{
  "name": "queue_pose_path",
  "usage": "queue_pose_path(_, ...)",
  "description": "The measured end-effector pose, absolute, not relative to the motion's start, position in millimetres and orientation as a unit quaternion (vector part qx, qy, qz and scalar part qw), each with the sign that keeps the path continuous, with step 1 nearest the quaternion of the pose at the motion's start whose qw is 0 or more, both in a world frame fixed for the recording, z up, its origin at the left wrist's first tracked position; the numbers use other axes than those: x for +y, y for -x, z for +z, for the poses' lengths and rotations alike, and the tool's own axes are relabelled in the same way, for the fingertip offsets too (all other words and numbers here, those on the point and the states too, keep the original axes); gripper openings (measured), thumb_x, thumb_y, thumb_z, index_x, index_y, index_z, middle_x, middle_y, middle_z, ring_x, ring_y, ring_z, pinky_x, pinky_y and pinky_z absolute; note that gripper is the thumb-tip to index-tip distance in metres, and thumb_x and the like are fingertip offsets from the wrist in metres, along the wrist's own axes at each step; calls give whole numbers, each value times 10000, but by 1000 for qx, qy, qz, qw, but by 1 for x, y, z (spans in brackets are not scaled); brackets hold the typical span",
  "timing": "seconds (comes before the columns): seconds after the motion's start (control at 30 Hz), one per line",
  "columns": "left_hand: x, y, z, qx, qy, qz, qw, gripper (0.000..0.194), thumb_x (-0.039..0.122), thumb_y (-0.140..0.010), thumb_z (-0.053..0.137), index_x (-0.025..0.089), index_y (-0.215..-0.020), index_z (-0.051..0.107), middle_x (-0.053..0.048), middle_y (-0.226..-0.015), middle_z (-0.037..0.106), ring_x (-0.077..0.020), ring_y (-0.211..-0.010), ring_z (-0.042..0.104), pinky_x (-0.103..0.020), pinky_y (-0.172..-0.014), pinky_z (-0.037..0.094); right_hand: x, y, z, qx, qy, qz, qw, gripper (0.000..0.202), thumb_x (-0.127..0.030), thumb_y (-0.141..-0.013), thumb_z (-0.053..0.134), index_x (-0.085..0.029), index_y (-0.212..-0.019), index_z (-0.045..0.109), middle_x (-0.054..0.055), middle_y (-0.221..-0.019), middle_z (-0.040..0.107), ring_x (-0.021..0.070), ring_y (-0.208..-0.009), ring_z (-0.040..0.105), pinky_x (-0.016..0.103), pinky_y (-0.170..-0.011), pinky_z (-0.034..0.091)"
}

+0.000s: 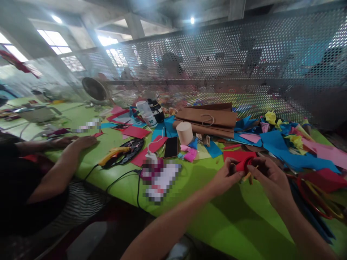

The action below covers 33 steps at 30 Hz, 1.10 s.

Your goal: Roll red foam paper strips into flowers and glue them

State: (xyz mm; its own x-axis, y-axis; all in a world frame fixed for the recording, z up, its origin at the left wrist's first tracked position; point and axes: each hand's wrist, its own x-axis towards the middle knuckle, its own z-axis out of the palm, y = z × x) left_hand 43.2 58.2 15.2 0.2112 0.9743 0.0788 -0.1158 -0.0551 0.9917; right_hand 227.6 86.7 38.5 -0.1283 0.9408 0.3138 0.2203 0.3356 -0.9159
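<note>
Two forearms [173, 220] lead to the left hand [225, 177] and right hand [274, 180], both clamped on curled red paper [242, 165]; uneven squeezing could crease it.

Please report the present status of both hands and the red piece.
Left hand and right hand: both holding red curled piece. Piece above green table. Red sheet just beyond; nothing seen blocking either hand.

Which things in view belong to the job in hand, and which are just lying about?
In the job:
rolled red paper, held by left hand and right hand
probably the red sheet behind it

Apparently just lying about:
phone
bottle
fan
</note>
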Motion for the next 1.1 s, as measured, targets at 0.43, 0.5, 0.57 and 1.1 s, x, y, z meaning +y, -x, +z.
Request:
queue_pose_path(0.43, 52, -38, 30, 504, -638, 412, 411, 295, 438, -937, 581, 227, -1142, 563, 9, -914, 597, -175, -830, 527, -309, -821, 435, 89, -225, 42, -731, 409, 243, 489, 203, -408, -935, 703, -247, -810, 702, 33, -842, 699, 225, -798, 648, 346, -719, 501)
queue_pose_path(0.5, 52, -39, 33, 514, -645, 397, 402, 321, 449, -920, 591, 220, -1144, 569, 1, -918, 613, -184, -829, 540, -313, -813, 441, 88, -223, 42, -734, 404, 232, 495, 189, -386, -940, 695, -248, -811, 700, 35, -836, 706, 231, -805, 649, 355, -734, 497)
queue_pose_path(0.57, 51, -40, 35, 525, -650, 387, 389, 303, 452, -929, 564, 212, -1113, 576, -17, -939, 638, -195, -845, 560, -319, -815, 449, 86, -220, 42, -739, 402, 219, 495, 174, -361, -950, 680, -250, -818, 700, 37, -834, 714, 235, -820, 656, 364, -766, 505)
queue_pose_path(1.1, 52, -38, 27, 523, -685, 383, 333, 384, 362, -990, 513, 240, -1345, 592, -69, -1241, 738, -256, -1105, 677, -360, -978, 478, 73, -208, 40, -768, 390, 145, 486, 136, -216, -983, 620, -250, -856, 653, 35, -890, 689, 201, -815, 667, 307, -708, 537)
